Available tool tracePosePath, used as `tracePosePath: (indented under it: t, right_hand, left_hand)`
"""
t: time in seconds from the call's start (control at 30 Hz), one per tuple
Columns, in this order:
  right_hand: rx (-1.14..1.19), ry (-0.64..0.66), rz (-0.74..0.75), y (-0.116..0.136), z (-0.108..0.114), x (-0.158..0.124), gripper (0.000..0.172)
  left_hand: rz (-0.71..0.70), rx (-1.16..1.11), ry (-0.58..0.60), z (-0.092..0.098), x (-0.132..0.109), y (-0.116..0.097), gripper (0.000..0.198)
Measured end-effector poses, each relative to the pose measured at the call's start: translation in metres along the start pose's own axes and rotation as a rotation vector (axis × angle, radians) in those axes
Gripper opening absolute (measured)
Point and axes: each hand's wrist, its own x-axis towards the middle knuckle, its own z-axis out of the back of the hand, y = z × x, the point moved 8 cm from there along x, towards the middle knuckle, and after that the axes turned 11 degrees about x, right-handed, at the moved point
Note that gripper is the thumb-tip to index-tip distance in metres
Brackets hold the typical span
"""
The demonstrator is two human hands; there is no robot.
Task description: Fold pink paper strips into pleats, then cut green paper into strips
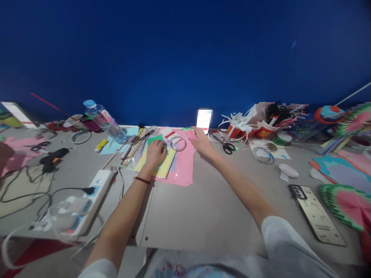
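1. Pink rectangular paper sheets [185,166]: saw them lying flat on the grey tabletop [214,208], partly beneath a pile of yellow rectangular paper [166,170].
2. With the bare left hand [155,154], palm down, covered part of a bright green paper piece [154,138] on the yellow pile; had the fingers bent and close together; could not tell of any pinch underneath.
3. With the bare right hand [201,142], rested at the far right corner of the pink sheets, near a green-edged paper piece [187,129] and an upright lit phone [204,120]; pointed the fingers forward, but could not tell pinching from mere touching.
4. Between both hands, saw a thin white ring-shaped item [185,144] over the pink sheets.
5. Farther right, saw black-handled scissors [228,148]; on the left wrist, wore a dark red beaded bracelet [142,180].
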Motion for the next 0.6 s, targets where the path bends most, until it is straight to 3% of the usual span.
tracePosePath:
  t: [0.13,0.3,0.47,0.6]
  right_hand:
    - [-0.069,-0.018,-0.054,-0.008,-0.023,0.016,0.06]
    - [-0.097,-0.022,-0.059,-0.022,-0.036,0.027,0.058]
    - [-0.112,-0.059,-0.022,-0.023,-0.034,0.026,0.046]
    - [-0.154,-0.068,-0.002,-0.014,-0.022,0.007,0.037]
  left_hand:
    - [-0.021,0.056,0.01,-0.002,-0.001,-0.001,0.023]
    - [-0.039,0.092,0.005,-0.004,-0.001,0.001,0.023]
    - [-0.045,0.117,-0.005,-0.006,-0.001,0.003,0.022]
    - [-0.052,0.13,-0.018,-0.005,-0.001,0.002,0.022]
